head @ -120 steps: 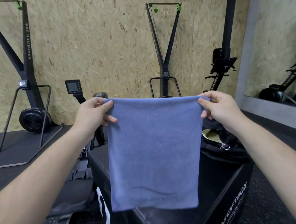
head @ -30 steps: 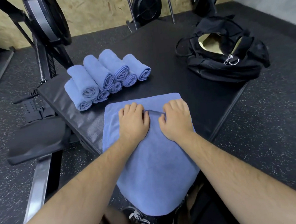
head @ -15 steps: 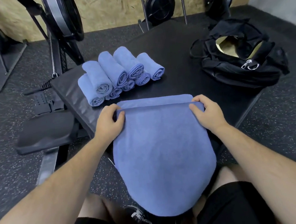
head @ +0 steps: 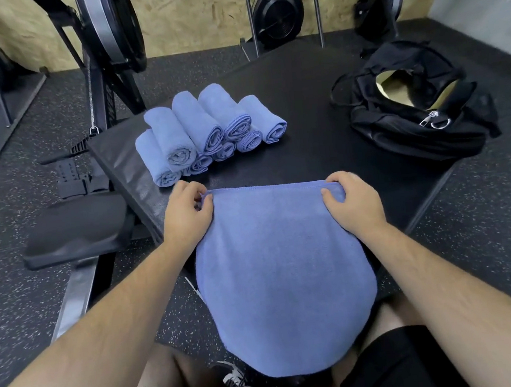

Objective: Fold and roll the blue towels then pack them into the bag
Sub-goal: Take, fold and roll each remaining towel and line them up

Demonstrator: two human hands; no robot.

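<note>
A folded blue towel [head: 281, 268] lies over the near corner of a black padded box [head: 308, 104] and hangs down toward my legs. My left hand [head: 186, 214] pinches its far left corner, and my right hand [head: 353, 198] pinches its far right corner. The far edge of the towel is slightly raised between them. A stack of several rolled blue towels [head: 207, 129] sits on the box beyond my left hand. A black bag [head: 412, 122] with its zip open stands at the box's right side.
A rowing machine's seat [head: 76, 229] and rail sit left of the box. Ski-type machines with black flywheels [head: 277, 7] stand along the chipboard wall. Speckled rubber floor surrounds the box. My knees and a shoe [head: 238, 382] are below the towel.
A second ago both hands pressed together at the towel's middle. They have since slid apart to the far corners and now pinch the edge, lifting it a little.
</note>
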